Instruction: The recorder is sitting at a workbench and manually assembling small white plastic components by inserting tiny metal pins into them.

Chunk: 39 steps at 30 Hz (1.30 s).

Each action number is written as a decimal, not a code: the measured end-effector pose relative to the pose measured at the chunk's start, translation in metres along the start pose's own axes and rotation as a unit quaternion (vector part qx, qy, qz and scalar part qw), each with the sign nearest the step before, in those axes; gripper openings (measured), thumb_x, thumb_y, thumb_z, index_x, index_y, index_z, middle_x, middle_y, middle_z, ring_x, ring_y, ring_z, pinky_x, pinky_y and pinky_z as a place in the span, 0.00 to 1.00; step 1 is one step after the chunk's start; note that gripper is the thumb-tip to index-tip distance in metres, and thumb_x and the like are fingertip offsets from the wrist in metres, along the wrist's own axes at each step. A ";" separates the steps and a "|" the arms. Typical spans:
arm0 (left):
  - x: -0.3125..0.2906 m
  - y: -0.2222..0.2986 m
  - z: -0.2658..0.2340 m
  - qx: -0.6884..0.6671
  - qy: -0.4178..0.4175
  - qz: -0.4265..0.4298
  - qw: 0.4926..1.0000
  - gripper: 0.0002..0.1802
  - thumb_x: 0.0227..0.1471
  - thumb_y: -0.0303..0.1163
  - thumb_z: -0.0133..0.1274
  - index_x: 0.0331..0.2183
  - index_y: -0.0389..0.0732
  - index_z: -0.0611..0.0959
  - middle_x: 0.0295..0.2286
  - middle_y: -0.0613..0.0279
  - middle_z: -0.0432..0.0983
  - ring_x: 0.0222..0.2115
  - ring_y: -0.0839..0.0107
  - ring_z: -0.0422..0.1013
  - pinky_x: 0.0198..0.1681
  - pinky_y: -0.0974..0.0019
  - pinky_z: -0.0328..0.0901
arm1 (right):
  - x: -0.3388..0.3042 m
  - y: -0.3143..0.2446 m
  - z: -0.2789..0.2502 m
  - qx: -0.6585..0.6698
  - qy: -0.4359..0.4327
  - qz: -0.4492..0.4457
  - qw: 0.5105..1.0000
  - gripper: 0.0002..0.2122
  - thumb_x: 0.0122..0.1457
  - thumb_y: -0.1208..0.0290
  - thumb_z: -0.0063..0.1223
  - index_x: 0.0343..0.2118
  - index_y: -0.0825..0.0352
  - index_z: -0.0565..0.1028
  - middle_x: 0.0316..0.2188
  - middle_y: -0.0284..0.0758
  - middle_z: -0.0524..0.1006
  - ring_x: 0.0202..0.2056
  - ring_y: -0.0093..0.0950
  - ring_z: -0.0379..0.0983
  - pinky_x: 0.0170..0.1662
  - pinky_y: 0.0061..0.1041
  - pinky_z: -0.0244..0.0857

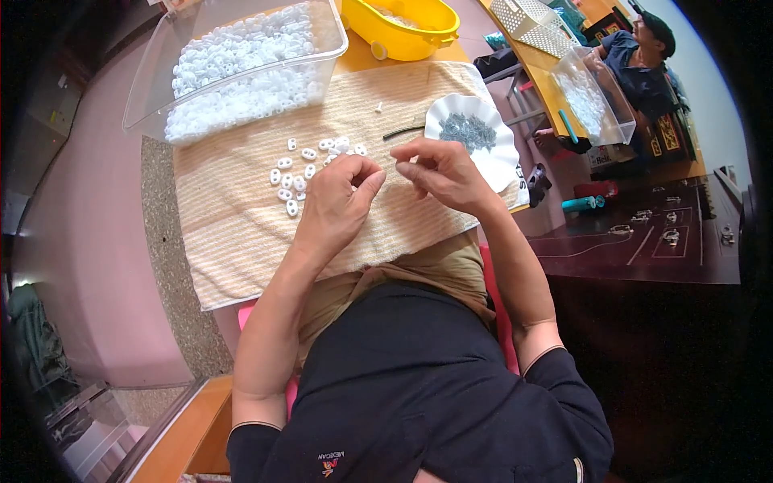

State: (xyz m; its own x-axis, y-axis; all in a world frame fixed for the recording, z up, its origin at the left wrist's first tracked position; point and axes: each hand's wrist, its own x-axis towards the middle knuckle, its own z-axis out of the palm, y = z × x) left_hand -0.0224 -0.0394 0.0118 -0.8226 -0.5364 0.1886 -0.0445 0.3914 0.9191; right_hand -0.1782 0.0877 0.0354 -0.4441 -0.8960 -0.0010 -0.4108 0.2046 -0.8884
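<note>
My left hand [342, 191] is over the towel [241, 249], its fingers curled and the thumb against the index finger. Whatever it may pinch is hidden. My right hand [444, 174] faces it a short gap away, thumb and fingers drawn together; any small piece in them is too small to make out. Beside and beyond my left hand lie several small white oval pieces with two holes [309, 154]. A white fluted dish [504, 158] with small greyish clear bits [467, 131] sits just beyond my right hand. A thin black stick-like tool [403, 133] lies next to the dish.
A clear plastic tub [233, 88] heaped with white pieces stands at the far left. Beyond the towel is a yellow tub [411, 36] with small wheels. At the far right, another person [640, 64] is by a table with a clear bin [584, 92] of white pieces.
</note>
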 end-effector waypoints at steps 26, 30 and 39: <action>0.003 -0.005 -0.002 -0.163 -0.088 -0.097 0.978 0.11 0.53 0.32 0.55 0.31 0.32 0.80 0.23 0.60 0.78 0.25 0.76 0.71 0.29 0.70 0.65 | -0.006 -0.001 0.010 -0.094 0.002 -0.181 0.979 0.04 0.53 0.79 0.56 0.32 0.69 0.74 0.29 0.40 0.76 0.31 0.39 0.74 0.33 0.30 0.67; 0.003 -0.007 -0.001 -0.157 -0.075 -0.094 0.980 0.10 0.53 0.31 0.55 0.32 0.32 0.81 0.23 0.61 0.78 0.24 0.77 0.71 0.29 0.71 0.65 | -0.005 0.001 0.010 -0.152 0.013 -0.220 0.963 0.05 0.53 0.78 0.54 0.33 0.69 0.73 0.29 0.40 0.74 0.31 0.39 0.74 0.34 0.32 0.67; 0.005 -0.017 -0.002 -0.136 -0.036 -0.088 0.986 0.10 0.54 0.33 0.55 0.33 0.35 0.82 0.23 0.69 0.75 0.24 0.83 0.69 0.25 0.77 0.65 | -0.003 0.007 0.010 -0.422 -0.025 -0.208 0.882 0.05 0.52 0.75 0.48 0.32 0.67 0.73 0.31 0.37 0.73 0.36 0.36 0.71 0.38 0.32 0.68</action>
State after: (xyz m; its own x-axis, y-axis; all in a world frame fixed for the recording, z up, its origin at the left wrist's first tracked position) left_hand -0.0246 -0.0500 -0.0023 -0.8546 -0.5193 0.0026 -0.0440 0.0775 0.9960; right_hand -0.1720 0.0877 0.0247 -0.0894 -0.9746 0.2055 -0.9856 0.0567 -0.1596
